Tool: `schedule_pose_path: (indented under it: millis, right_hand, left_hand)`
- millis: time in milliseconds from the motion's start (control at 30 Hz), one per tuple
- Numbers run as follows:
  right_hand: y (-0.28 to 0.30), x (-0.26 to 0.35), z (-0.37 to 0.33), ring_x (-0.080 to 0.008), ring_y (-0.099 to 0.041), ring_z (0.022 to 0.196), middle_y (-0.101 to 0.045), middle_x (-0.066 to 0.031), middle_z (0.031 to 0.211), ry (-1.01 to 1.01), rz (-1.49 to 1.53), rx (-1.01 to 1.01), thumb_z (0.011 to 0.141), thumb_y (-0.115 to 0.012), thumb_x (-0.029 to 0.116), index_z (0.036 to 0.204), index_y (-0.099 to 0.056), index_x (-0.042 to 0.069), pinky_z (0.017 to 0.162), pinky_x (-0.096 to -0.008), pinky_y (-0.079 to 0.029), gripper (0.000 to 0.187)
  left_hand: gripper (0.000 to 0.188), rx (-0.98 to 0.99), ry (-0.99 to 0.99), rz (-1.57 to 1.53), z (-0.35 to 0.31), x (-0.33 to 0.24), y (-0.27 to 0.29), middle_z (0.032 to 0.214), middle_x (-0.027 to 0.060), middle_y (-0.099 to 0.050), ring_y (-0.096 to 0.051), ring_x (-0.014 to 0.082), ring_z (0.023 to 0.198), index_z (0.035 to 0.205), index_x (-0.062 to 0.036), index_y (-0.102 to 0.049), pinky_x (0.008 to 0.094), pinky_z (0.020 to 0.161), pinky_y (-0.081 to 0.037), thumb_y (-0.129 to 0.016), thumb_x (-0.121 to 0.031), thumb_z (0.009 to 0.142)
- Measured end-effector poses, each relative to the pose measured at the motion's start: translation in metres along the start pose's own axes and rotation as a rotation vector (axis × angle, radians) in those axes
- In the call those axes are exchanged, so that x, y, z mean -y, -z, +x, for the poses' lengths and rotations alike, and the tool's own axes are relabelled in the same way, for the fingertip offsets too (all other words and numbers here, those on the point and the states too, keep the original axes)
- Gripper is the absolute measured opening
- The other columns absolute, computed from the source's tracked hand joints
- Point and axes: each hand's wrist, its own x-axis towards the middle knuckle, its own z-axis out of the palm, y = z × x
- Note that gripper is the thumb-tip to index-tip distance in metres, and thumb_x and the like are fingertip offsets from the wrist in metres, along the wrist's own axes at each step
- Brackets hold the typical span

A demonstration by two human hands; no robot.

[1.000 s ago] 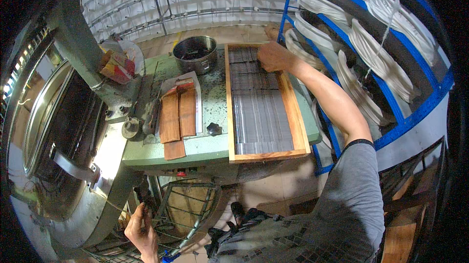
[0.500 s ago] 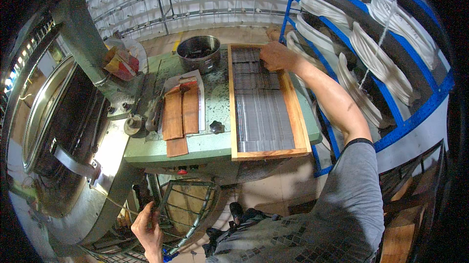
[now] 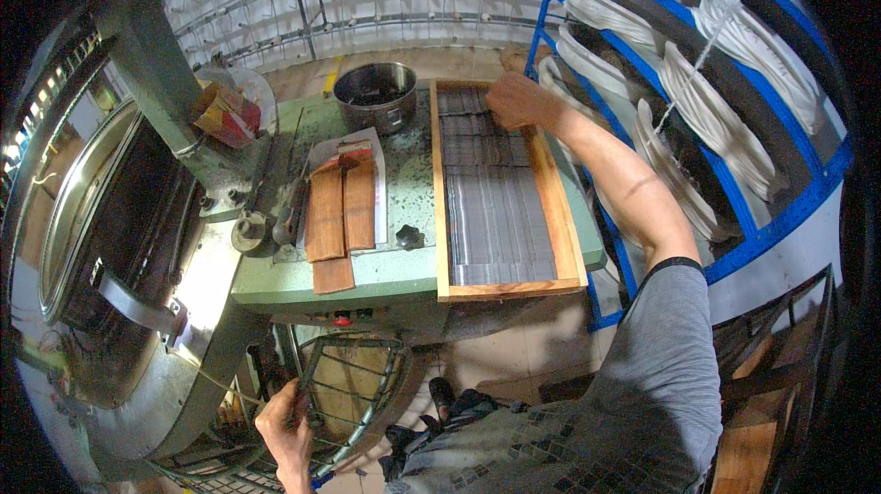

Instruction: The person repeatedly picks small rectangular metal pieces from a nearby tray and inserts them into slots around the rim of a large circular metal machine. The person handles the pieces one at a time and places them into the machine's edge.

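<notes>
My right hand (image 3: 525, 101) reaches over the far right end of a shallow wooden tray (image 3: 510, 291), fingers curled down onto the thin dark-grey strips (image 3: 500, 218) stacked in rows inside. What its fingertips grip is hidden beneath the hand. Low in the view, my left hand (image 3: 286, 434) is raised in the air with fingers closed, in front of the green-topped machine table (image 3: 385, 275). Anything in that hand is too dark and small to name. Left of the tray lie several brown wooden slats (image 3: 360, 209) on a white sheet.
A steel pot (image 3: 376, 99) stands behind the slats, near a black star-shaped knob (image 3: 409, 237). At left is a machine with a metal handle (image 3: 138, 306) and a green column (image 3: 151, 62). Blue racks (image 3: 762, 237) with white yarn hanks (image 3: 716, 117) stand at right. A wire basket (image 3: 353, 384) sits below.
My left hand has shifted slightly to the right, still closed. My right hand stays at the tray's far end, with only a slight shift.
</notes>
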Motion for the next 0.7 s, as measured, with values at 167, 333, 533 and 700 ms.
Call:
schedule_pose_path:
  millis: [167, 333, 533, 700]
  right_hand:
    - [0.003, 0.009, 0.001, -0.0393, -0.071, 0.079, -0.07, -0.0229, 0.077, -0.179, 0.093, -0.028, 0.07, -0.066, 0.02, 0.073, -0.074, 0.0, 0.073, -0.0505, -0.056, 0.021]
    - [-0.016, 0.013, -0.005, -0.0408, -0.07, 0.081, -0.069, -0.0225, 0.08, -0.348, 0.23, -0.09, 0.074, -0.064, 0.017, 0.08, -0.075, 0.003, 0.073, -0.052, -0.056, 0.019]
    - [-0.041, 0.012, -0.005, -0.0401, -0.07, 0.08, -0.069, -0.0204, 0.079, -0.375, 0.197, -0.194, 0.08, -0.063, 0.016, 0.08, -0.073, 0.004, 0.069, -0.0516, -0.056, 0.016]
    - [-0.033, 0.007, -0.012, -0.0351, -0.072, 0.073, -0.071, -0.0171, 0.076, -0.215, 0.021, -0.261, 0.081, -0.064, 0.015, 0.074, -0.071, 0.006, 0.062, -0.0476, -0.056, 0.014]
  left_hand:
    - [0.027, -0.001, -0.035, 0.016, 0.001, -0.001, -0.002, 0.093, 0.0216, -0.072, -0.072, 0.0345, 0.083, 0.106, 0.0034, -0.07, 0.0367, 0.075, -0.055, -0.068, 0.004, 0.079]
    - [0.027, 0.021, -0.003, 0.009, 0.0, -0.001, -0.001, 0.094, 0.0223, -0.072, -0.073, 0.0352, 0.086, 0.105, 0.0045, -0.07, 0.0381, 0.078, -0.055, -0.068, 0.004, 0.078]
    - [0.033, 0.032, -0.016, -0.012, -0.003, 0.008, -0.008, 0.098, 0.0222, -0.073, -0.073, 0.0346, 0.091, 0.107, 0.0051, -0.07, 0.0376, 0.083, -0.055, -0.067, 0.005, 0.074]
    - [0.036, 0.06, -0.02, 0.009, -0.002, 0.001, -0.005, 0.102, 0.0205, -0.075, -0.074, 0.0308, 0.095, 0.111, 0.0051, -0.071, 0.035, 0.086, -0.055, -0.07, 0.004, 0.075]
